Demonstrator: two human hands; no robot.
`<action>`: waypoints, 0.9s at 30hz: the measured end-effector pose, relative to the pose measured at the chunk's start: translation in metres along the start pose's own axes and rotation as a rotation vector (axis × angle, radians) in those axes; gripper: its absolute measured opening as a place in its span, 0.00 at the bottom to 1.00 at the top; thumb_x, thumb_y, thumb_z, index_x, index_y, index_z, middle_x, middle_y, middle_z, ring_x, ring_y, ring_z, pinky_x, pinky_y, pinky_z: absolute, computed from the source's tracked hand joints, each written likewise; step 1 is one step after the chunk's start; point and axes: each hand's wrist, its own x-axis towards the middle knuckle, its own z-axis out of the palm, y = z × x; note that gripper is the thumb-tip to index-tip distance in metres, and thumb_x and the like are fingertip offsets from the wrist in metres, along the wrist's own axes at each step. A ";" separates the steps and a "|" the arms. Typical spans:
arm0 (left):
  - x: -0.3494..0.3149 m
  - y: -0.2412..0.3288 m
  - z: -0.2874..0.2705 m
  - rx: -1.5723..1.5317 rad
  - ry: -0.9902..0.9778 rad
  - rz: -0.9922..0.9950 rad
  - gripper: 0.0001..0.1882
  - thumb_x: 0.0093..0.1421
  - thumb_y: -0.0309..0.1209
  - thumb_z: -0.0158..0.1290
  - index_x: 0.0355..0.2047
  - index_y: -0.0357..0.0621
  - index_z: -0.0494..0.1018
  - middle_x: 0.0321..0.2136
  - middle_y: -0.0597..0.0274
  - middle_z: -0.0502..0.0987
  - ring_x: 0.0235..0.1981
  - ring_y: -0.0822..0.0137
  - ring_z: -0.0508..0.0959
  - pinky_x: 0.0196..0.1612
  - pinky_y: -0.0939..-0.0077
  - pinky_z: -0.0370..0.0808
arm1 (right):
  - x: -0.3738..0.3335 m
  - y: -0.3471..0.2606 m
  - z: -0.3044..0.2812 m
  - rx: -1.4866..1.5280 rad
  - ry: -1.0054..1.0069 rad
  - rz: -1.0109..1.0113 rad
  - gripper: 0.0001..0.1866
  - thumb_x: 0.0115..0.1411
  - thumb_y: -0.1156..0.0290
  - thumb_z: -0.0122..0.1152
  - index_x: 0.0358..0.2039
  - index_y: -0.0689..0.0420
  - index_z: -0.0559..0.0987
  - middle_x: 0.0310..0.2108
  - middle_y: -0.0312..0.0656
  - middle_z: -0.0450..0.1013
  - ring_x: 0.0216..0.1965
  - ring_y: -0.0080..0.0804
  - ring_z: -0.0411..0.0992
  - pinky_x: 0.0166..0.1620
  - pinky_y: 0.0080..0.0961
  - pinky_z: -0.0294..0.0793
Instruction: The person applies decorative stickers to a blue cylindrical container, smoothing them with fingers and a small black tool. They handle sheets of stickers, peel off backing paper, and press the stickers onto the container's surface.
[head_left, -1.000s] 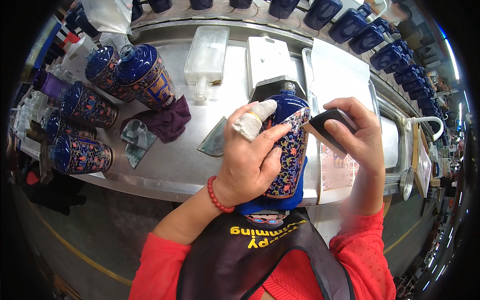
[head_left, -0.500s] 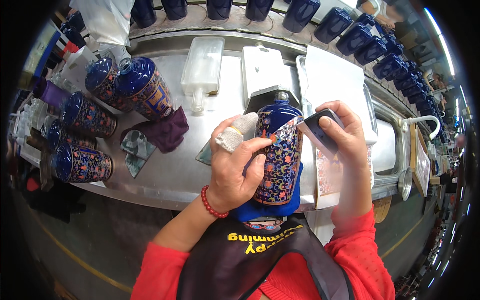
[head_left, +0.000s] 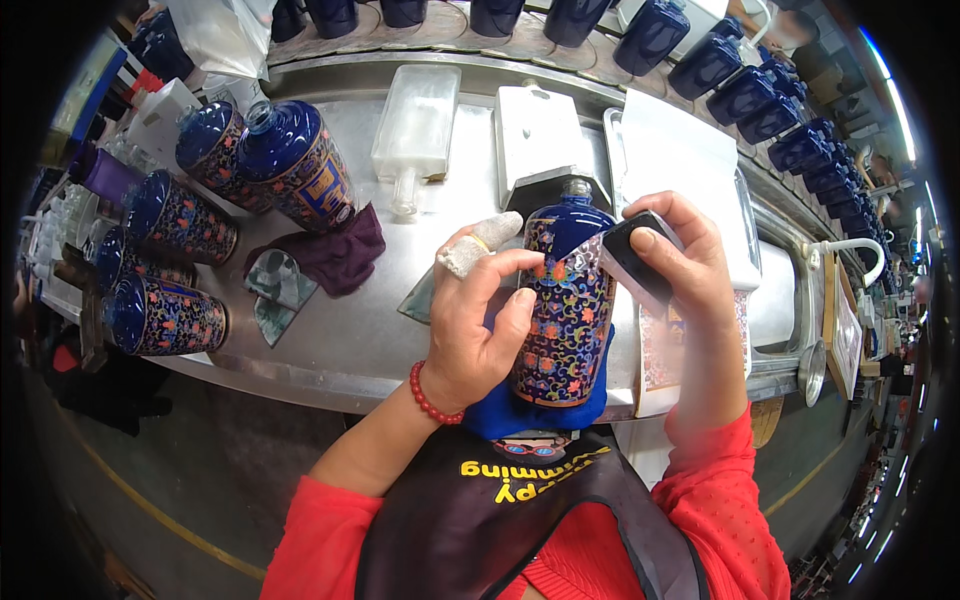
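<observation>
A dark blue bottle (head_left: 565, 340) with a colourful floral pattern stands in front of me, its neck pointing away, over a blue cloth (head_left: 490, 412). My left hand (head_left: 472, 330) rests at its left side, index finger stretched onto the upper pattern and thumb apart. A whitish cloth cover wraps another finger of that hand. My right hand (head_left: 695, 265) grips a black, block-like scraper (head_left: 632, 240) at the bottle's upper right. Between scraper and bottle shows a clear, pointed edge of film; whether the film is held too, I cannot tell.
Several patterned bottles (head_left: 300, 165) stand or lean at the left, beside a purple cloth (head_left: 345, 250). A clear glass bottle (head_left: 415, 125) lies behind my left hand. A printed floral sheet (head_left: 658, 350) is at the right. Plain blue bottles (head_left: 650, 38) line a conveyor beyond the metal table (head_left: 300, 350).
The view has shifted slightly, so most things sit a little further right. My left fingertip remains on the bottle's upper pattern, and my right hand still grips the scraper beside it.
</observation>
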 end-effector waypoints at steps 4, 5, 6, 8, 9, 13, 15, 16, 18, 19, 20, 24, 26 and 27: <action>-0.001 -0.001 0.002 -0.065 0.022 -0.037 0.15 0.59 0.26 0.54 0.47 0.37 0.78 0.47 0.45 0.79 0.56 0.44 0.71 0.63 0.53 0.64 | 0.004 -0.006 0.001 -0.102 -0.007 -0.047 0.14 0.63 0.65 0.69 0.44 0.61 0.80 0.36 0.33 0.78 0.38 0.17 0.74 0.42 0.17 0.73; -0.001 -0.001 0.003 -0.074 0.027 -0.035 0.15 0.59 0.26 0.54 0.47 0.37 0.78 0.48 0.45 0.79 0.56 0.45 0.71 0.63 0.54 0.64 | 0.005 -0.007 0.001 -0.130 -0.012 -0.052 0.14 0.63 0.65 0.69 0.44 0.61 0.80 0.36 0.33 0.78 0.38 0.18 0.73 0.42 0.17 0.73; -0.001 -0.001 0.003 -0.083 0.032 -0.034 0.15 0.59 0.26 0.54 0.47 0.37 0.78 0.48 0.45 0.78 0.56 0.45 0.71 0.63 0.54 0.64 | 0.006 -0.009 0.001 -0.146 -0.014 -0.058 0.14 0.63 0.65 0.69 0.44 0.61 0.80 0.36 0.33 0.78 0.38 0.18 0.73 0.43 0.17 0.73; -0.002 -0.001 0.004 -0.080 0.050 -0.044 0.15 0.60 0.26 0.54 0.47 0.37 0.78 0.49 0.44 0.77 0.56 0.45 0.71 0.63 0.54 0.65 | 0.009 -0.014 0.002 -0.224 -0.031 -0.079 0.14 0.63 0.65 0.68 0.43 0.61 0.81 0.35 0.33 0.78 0.37 0.18 0.73 0.42 0.17 0.73; -0.003 -0.001 0.005 -0.078 0.060 -0.049 0.15 0.60 0.26 0.54 0.48 0.37 0.78 0.50 0.43 0.77 0.56 0.45 0.71 0.62 0.54 0.65 | 0.010 -0.016 0.002 -0.245 -0.035 -0.096 0.14 0.63 0.65 0.68 0.43 0.61 0.81 0.35 0.33 0.78 0.37 0.17 0.73 0.42 0.18 0.73; -0.004 0.004 0.002 -0.018 0.069 -0.025 0.16 0.60 0.28 0.55 0.48 0.39 0.78 0.53 0.42 0.74 0.58 0.43 0.69 0.64 0.53 0.62 | 0.016 -0.021 0.003 -0.351 -0.052 -0.091 0.14 0.62 0.65 0.68 0.43 0.61 0.80 0.34 0.33 0.78 0.36 0.17 0.73 0.40 0.17 0.73; -0.005 0.008 -0.001 0.093 0.038 0.051 0.16 0.60 0.29 0.56 0.49 0.41 0.78 0.55 0.42 0.74 0.59 0.42 0.67 0.65 0.52 0.61 | 0.018 -0.022 0.004 -0.362 -0.062 -0.100 0.15 0.62 0.65 0.69 0.43 0.61 0.80 0.35 0.33 0.78 0.36 0.16 0.73 0.40 0.15 0.72; -0.005 0.011 -0.001 0.148 0.020 0.115 0.17 0.61 0.33 0.57 0.50 0.46 0.80 0.56 0.43 0.73 0.61 0.42 0.65 0.66 0.50 0.58 | 0.019 -0.022 0.004 -0.361 -0.063 -0.085 0.15 0.62 0.65 0.69 0.43 0.61 0.80 0.35 0.33 0.78 0.36 0.16 0.73 0.40 0.15 0.72; -0.006 0.017 -0.002 0.258 -0.094 0.177 0.18 0.62 0.38 0.57 0.51 0.50 0.81 0.57 0.45 0.73 0.63 0.44 0.62 0.67 0.47 0.56 | 0.021 -0.022 0.006 -0.344 -0.068 -0.100 0.14 0.63 0.65 0.69 0.43 0.61 0.80 0.35 0.33 0.78 0.36 0.16 0.73 0.40 0.16 0.72; -0.006 0.019 0.001 0.297 -0.100 0.196 0.21 0.64 0.44 0.55 0.54 0.52 0.81 0.57 0.46 0.74 0.65 0.45 0.59 0.68 0.46 0.53 | 0.022 -0.021 0.006 -0.348 -0.057 -0.082 0.14 0.63 0.65 0.69 0.44 0.61 0.80 0.35 0.33 0.78 0.36 0.16 0.73 0.40 0.16 0.72; -0.005 0.020 0.002 0.317 -0.120 0.165 0.21 0.65 0.45 0.55 0.54 0.52 0.80 0.58 0.46 0.73 0.65 0.45 0.58 0.68 0.46 0.53 | 0.023 -0.021 0.007 -0.347 -0.047 -0.092 0.14 0.63 0.66 0.69 0.44 0.60 0.80 0.36 0.33 0.77 0.36 0.16 0.73 0.40 0.16 0.73; 0.002 0.015 0.006 0.390 -0.137 0.116 0.26 0.68 0.50 0.51 0.59 0.50 0.77 0.61 0.44 0.71 0.64 0.43 0.58 0.68 0.46 0.52 | 0.017 -0.021 0.008 -0.307 0.102 -0.200 0.12 0.62 0.67 0.69 0.42 0.61 0.81 0.35 0.34 0.78 0.36 0.18 0.74 0.40 0.18 0.74; 0.004 0.013 0.005 0.387 -0.114 0.119 0.27 0.68 0.50 0.51 0.60 0.49 0.76 0.61 0.43 0.70 0.64 0.43 0.59 0.67 0.46 0.52 | 0.008 -0.021 0.008 -0.212 0.189 -0.211 0.14 0.65 0.69 0.66 0.46 0.62 0.78 0.36 0.35 0.76 0.37 0.19 0.74 0.40 0.16 0.73; 0.004 0.013 0.005 0.369 -0.114 0.117 0.27 0.68 0.50 0.51 0.61 0.47 0.75 0.58 0.46 0.72 0.63 0.44 0.61 0.68 0.47 0.52 | 0.003 -0.020 0.008 -0.310 0.220 -0.249 0.13 0.66 0.71 0.63 0.48 0.62 0.78 0.40 0.38 0.77 0.38 0.21 0.75 0.41 0.17 0.75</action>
